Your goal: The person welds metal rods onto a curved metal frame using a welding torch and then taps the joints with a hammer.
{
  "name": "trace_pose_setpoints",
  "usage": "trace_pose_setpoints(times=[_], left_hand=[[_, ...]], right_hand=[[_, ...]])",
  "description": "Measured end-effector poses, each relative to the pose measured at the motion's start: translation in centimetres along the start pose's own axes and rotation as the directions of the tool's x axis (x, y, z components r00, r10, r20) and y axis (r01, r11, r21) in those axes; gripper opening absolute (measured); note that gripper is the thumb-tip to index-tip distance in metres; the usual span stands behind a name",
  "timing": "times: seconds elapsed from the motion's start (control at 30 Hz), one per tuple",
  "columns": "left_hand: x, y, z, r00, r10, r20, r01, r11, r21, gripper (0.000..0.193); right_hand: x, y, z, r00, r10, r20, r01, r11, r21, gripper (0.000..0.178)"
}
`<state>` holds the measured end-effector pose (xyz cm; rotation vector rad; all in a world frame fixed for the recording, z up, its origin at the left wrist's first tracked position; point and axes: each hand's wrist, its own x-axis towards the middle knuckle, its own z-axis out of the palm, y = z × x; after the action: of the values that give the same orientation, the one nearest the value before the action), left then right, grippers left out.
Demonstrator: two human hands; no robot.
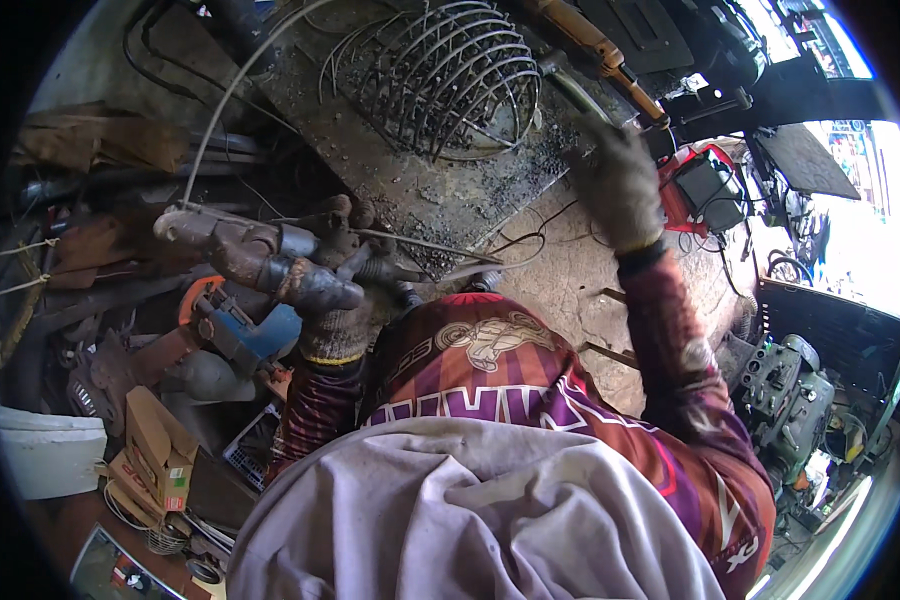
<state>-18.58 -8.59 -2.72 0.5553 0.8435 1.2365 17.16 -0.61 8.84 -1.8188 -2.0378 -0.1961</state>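
My left hand (336,334), in a grey knitted glove, is at a rusty metal fixture (260,255) made of thick pipe pieces. The fixture hides its fingers, so I cannot tell what they grip. A long thin metal rod (215,115) arcs up from the fixture, and another bent rod (440,247) runs to its right. My right hand (618,190), gloved and blurred, is raised at the right of the metal worktable (410,195). Its fingers overlap the handle end of a hammer (573,90); whether they hold it is unclear. Curved metal rods form a cage-like bundle (460,75) on the table.
Dark grit covers parts of the worktable. A blue and orange power tool (260,330) and an open cardboard box (153,455) are on the left. Farther right are a red bag (678,185), loose cables and a grey machine (785,400). A brown wooden-looking bar (590,40) lies beyond the hammer.
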Motion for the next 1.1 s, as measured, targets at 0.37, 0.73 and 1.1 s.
trace_pose_setpoints(times=[0.37,0.73,1.1], left_hand=[[3.0,0.0,1.8,0.999,-0.021,0.030,0.021,1.000,0.002,0.045],[1.7,4.8,1.1,0.956,-0.028,0.292,0.132,0.930,-0.343,0.048],[2.4,3.4,-3.3,0.991,-0.047,0.124,0.082,0.952,-0.295,0.050]], right_hand=[[4.6,10.0,7.2,0.943,0.309,0.127,-0.255,0.911,-0.323,0.049],[4.5,7.3,4.1,0.711,0.395,0.582,-0.580,0.797,0.168,0.048],[-6.9,-7.8,-0.5,0.700,0.483,0.527,-0.687,0.252,0.681,0.039]])
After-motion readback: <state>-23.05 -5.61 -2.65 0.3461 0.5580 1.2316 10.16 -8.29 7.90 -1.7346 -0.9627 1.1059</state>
